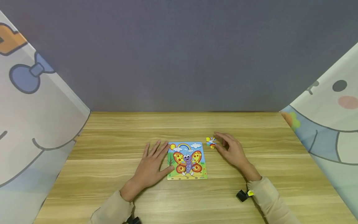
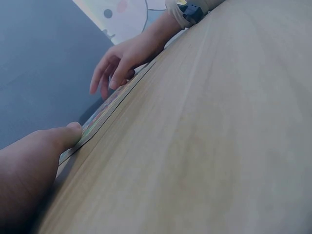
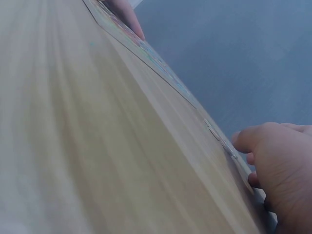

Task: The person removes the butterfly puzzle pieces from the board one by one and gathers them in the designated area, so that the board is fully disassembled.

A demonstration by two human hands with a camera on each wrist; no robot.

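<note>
A square butterfly jigsaw board [image 1: 187, 178] lies flat on the wooden table. My left hand [image 1: 151, 168] rests at its left side with fingers spread. The left thumb [image 2: 74, 130] lies over the board's lower left edge. To the right of the board's upper corner is a small patch of colourful jigsaw with knobbed edges [image 1: 211, 142], flat on the table. My right hand [image 1: 230, 149] is beside that patch, the thumb right at its edge and the index fingertip just above its upper right corner. In the right wrist view, the right thumb [image 3: 243, 139] overlaps the patch's far end.
The wood-grained table [image 1: 126, 130] runs back to a plain grey panel [image 1: 184, 56]. Side panels with cartoon figures, one on the left [image 1: 56, 105] and one on the right [image 1: 330, 124], border it. A small black device [image 1: 242, 195] is at the right cuff.
</note>
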